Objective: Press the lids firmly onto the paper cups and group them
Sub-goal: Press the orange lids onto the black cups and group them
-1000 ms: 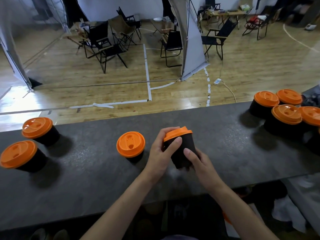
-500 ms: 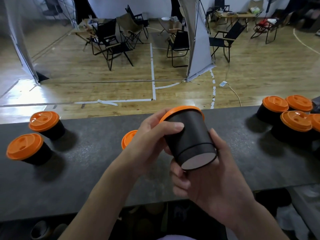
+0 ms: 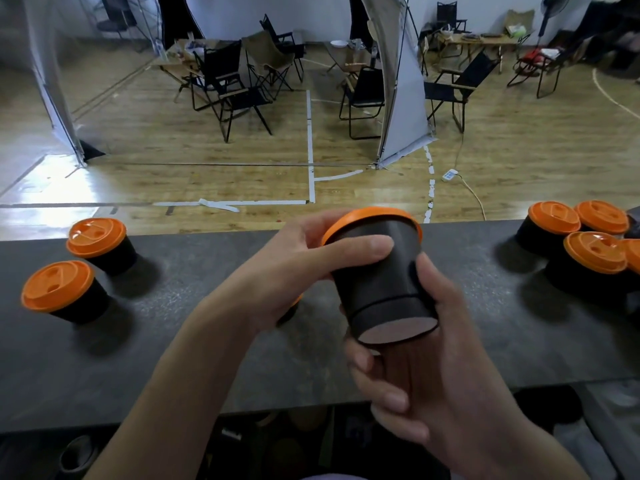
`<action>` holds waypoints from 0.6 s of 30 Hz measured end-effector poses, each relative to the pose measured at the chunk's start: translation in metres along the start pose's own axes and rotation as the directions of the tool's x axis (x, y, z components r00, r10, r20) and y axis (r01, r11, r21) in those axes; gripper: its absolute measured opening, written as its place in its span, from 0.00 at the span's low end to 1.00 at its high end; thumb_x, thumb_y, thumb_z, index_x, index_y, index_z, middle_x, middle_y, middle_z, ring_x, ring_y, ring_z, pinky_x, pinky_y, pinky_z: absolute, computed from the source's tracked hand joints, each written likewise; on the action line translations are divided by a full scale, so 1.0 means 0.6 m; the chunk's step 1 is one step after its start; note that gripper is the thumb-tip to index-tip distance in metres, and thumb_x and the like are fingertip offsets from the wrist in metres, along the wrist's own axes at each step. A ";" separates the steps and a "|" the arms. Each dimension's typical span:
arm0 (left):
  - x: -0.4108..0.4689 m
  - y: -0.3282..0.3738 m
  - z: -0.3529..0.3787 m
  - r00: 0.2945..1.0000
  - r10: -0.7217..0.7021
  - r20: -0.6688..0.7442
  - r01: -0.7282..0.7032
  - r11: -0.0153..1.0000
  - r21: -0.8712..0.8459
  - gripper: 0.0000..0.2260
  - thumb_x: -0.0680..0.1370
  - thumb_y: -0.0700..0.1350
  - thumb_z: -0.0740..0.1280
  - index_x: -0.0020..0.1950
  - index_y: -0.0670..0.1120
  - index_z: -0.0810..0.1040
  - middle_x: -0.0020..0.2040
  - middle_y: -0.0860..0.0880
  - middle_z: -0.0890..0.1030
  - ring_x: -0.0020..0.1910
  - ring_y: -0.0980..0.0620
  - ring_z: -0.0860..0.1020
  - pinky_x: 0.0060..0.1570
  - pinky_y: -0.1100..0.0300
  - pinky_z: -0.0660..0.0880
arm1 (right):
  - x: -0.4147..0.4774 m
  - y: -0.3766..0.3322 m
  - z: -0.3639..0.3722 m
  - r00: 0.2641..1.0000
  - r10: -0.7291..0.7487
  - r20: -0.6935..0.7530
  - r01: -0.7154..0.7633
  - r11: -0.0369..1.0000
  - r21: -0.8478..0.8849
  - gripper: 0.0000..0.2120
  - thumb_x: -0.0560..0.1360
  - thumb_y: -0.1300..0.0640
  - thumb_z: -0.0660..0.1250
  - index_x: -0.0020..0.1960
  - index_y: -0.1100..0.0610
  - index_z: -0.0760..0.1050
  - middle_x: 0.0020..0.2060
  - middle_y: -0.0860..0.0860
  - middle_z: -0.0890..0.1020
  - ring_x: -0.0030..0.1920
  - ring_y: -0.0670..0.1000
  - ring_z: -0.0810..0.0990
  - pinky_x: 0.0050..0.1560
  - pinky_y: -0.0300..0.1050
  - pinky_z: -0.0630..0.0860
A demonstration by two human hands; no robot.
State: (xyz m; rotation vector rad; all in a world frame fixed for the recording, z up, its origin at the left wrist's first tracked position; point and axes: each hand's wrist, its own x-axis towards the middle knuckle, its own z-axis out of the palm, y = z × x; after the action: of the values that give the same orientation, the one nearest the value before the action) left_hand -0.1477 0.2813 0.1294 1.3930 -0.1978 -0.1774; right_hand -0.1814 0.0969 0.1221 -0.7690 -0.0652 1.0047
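A black paper cup [image 3: 381,282] with an orange lid [image 3: 372,216] is lifted above the dark counter [image 3: 173,358], tilted so its bottom faces me. My left hand [image 3: 294,268] grips it near the lid, thumb across the cup wall and fingers over the lid's far side. My right hand [image 3: 433,368] holds the cup's lower part from the right and below. Two lidded cups [image 3: 74,292] [image 3: 100,245] stand at the left of the counter. Several lidded cups [image 3: 585,261] are grouped at the right. Another cup [image 3: 294,304] is mostly hidden behind my left hand.
The counter's far edge runs across the view; beyond it lies a wooden floor with folding chairs [image 3: 239,91] and a white screen [image 3: 398,81]. Dark clutter sits under the counter's near edge.
The cup rose from the counter and was tipped bottom toward me, coming closer to the camera. Both hands kept hold of it. My head moved nearer, so the middle cup went out of sight.
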 end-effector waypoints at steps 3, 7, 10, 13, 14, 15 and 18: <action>-0.002 -0.003 0.004 0.998 -0.053 0.039 0.057 0.992 -0.111 0.32 0.70 0.54 0.77 0.63 0.32 0.76 0.56 0.33 0.75 0.56 0.33 0.73 0.55 0.36 0.67 | 0.001 -0.008 0.011 0.981 -0.027 0.193 -0.009 0.984 0.179 0.34 0.75 0.28 0.63 0.59 0.60 0.77 0.38 0.57 0.76 0.27 0.49 0.75 0.19 0.38 0.70; -0.002 -0.017 0.011 0.994 0.019 0.108 -0.001 0.986 -0.165 0.36 0.71 0.60 0.75 0.59 0.28 0.72 0.40 0.45 0.81 0.41 0.47 0.79 0.43 0.52 0.74 | 0.006 -0.006 0.006 0.938 -0.067 0.339 -0.025 0.966 0.259 0.34 0.79 0.30 0.57 0.64 0.61 0.71 0.41 0.57 0.76 0.33 0.50 0.77 0.26 0.39 0.74; 0.001 -0.020 0.011 0.997 0.027 0.071 -0.014 0.984 -0.179 0.32 0.71 0.56 0.75 0.58 0.30 0.75 0.36 0.48 0.79 0.33 0.54 0.76 0.34 0.63 0.72 | 0.004 -0.007 0.009 0.951 -0.050 0.305 -0.014 0.979 0.205 0.35 0.77 0.30 0.61 0.64 0.60 0.73 0.40 0.58 0.78 0.32 0.52 0.79 0.24 0.41 0.75; 0.008 -0.013 0.001 0.999 0.032 -0.004 -0.033 0.991 -0.131 0.21 0.67 0.50 0.77 0.53 0.39 0.82 0.45 0.40 0.81 0.41 0.45 0.80 0.41 0.53 0.76 | 0.007 -0.011 0.013 0.993 -0.120 -0.005 0.119 0.990 -0.082 0.35 0.70 0.28 0.65 0.57 0.57 0.83 0.39 0.59 0.80 0.30 0.52 0.78 0.21 0.41 0.73; 0.010 -0.011 -0.004 0.999 0.038 -0.015 -0.040 0.994 -0.099 0.19 0.68 0.49 0.74 0.54 0.40 0.82 0.45 0.43 0.83 0.41 0.48 0.83 0.41 0.58 0.78 | 0.011 -0.012 0.014 0.982 -0.174 -0.077 0.159 0.973 -0.169 0.32 0.71 0.28 0.65 0.55 0.55 0.84 0.39 0.59 0.80 0.31 0.52 0.78 0.21 0.41 0.72; 0.014 -0.008 -0.007 0.999 0.035 -0.017 -0.036 0.996 -0.077 0.19 0.69 0.49 0.73 0.56 0.40 0.81 0.45 0.46 0.85 0.41 0.51 0.84 0.40 0.61 0.79 | 0.018 -0.014 0.015 0.970 -0.212 -0.121 0.183 0.959 -0.214 0.29 0.72 0.29 0.64 0.53 0.54 0.85 0.39 0.59 0.80 0.31 0.52 0.77 0.22 0.41 0.72; 0.025 -0.006 -0.010 1.000 -0.015 -0.018 0.012 0.991 -0.137 0.22 0.73 0.44 0.71 0.63 0.35 0.75 0.42 0.45 0.83 0.32 0.53 0.82 0.29 0.65 0.76 | 0.040 -0.023 0.016 0.966 -0.201 -0.162 0.170 0.967 -0.187 0.30 0.75 0.31 0.62 0.54 0.57 0.84 0.40 0.59 0.80 0.33 0.51 0.77 0.24 0.42 0.71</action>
State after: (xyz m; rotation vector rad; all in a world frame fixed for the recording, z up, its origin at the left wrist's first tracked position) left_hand -0.1319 0.2826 0.1252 1.2597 -0.1577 -0.1855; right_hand -0.1615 0.1171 0.1306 -0.9906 -0.0676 0.7536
